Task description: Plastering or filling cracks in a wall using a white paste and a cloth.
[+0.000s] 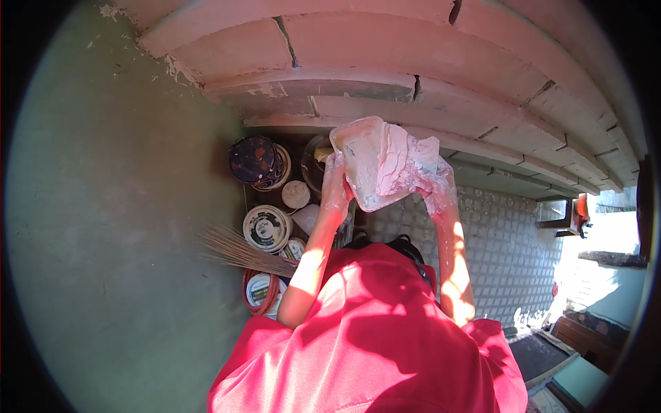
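Before the pink wall I hold up a shallow, pale rectangular tray [358, 175], tilted so that its inside shows. Thick pink paste [393, 160] lies in folds over its right half. My left hand [337, 184] is closed on the tray's left edge, fingers partly behind it. Smeared with paste, my right hand [436, 189] is closed at the tray's right side, against the paste. A flat, paste-coated piece [425, 153] sticks up by its fingers; its kind is hidden under the paste. Both forearms carry pale splashes.
Stepped pink ledges [365, 103] rise ahead; a grey-green wall [131, 206] stands left. Below, at left, are a lidded paint bucket [267, 228], a dark stained bucket [253, 160] and a stick broom [244, 252]. Patterned floor tiles [492, 241] extend right, toward a dark-topped table [537, 354].
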